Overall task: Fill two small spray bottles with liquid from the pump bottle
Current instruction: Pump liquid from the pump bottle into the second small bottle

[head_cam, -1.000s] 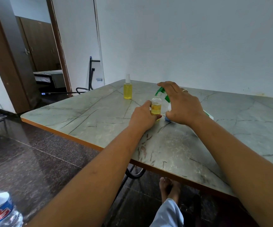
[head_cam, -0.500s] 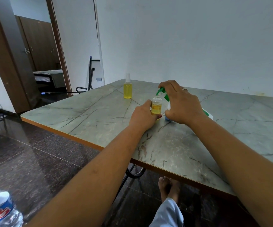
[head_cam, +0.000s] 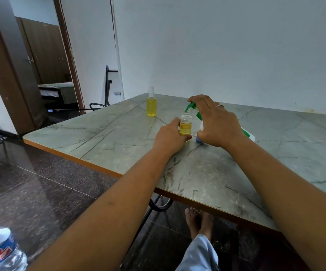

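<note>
Pump bottle point(head_cam: 199, 115) in right hand point(head_cam: 217, 122), small spray bottle point(head_cam: 185, 126) in left hand point(head_cam: 170, 135).

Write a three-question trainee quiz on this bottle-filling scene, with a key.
1. True or false: the small clear bottle gripped by the left hand is capped.
2. Which hand grips the green-headed white pump bottle? A the left hand, B the right hand.
3. Fill in: the tall capped spray bottle on the grey marble-look table holds ___ liquid.
Key: 1 false; 2 B; 3 yellow.
</note>
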`<state>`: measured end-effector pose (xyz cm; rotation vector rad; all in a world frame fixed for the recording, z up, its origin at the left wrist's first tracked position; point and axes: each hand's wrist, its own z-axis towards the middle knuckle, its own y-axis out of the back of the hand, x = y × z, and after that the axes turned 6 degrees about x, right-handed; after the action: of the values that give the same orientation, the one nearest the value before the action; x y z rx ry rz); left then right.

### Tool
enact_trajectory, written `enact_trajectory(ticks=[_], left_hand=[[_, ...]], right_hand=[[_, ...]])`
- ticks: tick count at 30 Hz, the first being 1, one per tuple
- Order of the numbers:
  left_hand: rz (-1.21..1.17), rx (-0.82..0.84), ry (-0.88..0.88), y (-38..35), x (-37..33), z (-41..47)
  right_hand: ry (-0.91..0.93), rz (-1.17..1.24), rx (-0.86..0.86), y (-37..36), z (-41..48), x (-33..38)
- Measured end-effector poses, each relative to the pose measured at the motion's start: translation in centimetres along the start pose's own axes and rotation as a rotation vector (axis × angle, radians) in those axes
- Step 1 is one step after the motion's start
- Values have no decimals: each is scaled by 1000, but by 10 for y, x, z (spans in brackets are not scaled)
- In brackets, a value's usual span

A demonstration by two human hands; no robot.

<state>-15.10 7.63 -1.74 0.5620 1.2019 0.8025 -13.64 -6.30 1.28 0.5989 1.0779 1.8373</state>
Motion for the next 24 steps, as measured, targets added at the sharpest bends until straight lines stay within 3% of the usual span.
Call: enact_trajectory(ticks=[24], left_hand=[[3,-5,-6,-1,1,1]], right_hand=[[4,-26,12,2,-3,1]])
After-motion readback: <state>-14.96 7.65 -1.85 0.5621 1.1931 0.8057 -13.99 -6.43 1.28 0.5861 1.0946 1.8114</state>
